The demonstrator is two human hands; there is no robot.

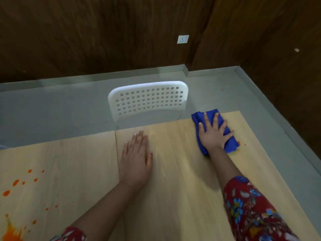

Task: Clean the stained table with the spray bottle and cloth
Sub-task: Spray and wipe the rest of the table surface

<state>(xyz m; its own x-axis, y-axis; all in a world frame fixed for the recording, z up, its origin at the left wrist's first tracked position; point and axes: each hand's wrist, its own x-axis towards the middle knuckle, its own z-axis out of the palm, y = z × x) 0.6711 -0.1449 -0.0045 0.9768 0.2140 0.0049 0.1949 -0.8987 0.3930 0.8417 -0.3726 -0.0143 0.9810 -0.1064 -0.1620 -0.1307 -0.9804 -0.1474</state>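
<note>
**Inspector:** State the condition of each hand.

**Operator:** I am pressing my right hand (pixel 212 134) flat on the blue cloth (pixel 230 144), with the fingers straight and spread and nothing curled round it. I am resting my left hand (pixel 135 159) palm down on the bare table (pixel 173 188), also with straight fingers, and it is holding nothing.

**Inspector:** Where is the cloth lying?

**Operator:** It is lying bunched at the far right corner of the table, directly under my right palm. Its long axis is running from the far edge back toward the near right. The spray bottle is not showing anywhere in view.

**Inspector:** Which relation is governing the next stroke?

**Operator:** I am noting a few orange specks (pixel 239 142) just beside the cloth's near right end. In my judgement a short push that way is covering them. The heavy orange splatter (pixel 15 183) is sitting well apart, at the near left, past my left hand. That hand is the nearer one to it, but the cloth is under the right. I am judging the long sweep across to be the larger job.

**Inspector:** Any obstruction?

**Operator:** Only a white chair (pixel 147 100), standing beyond the far edge and off the surface.
</note>
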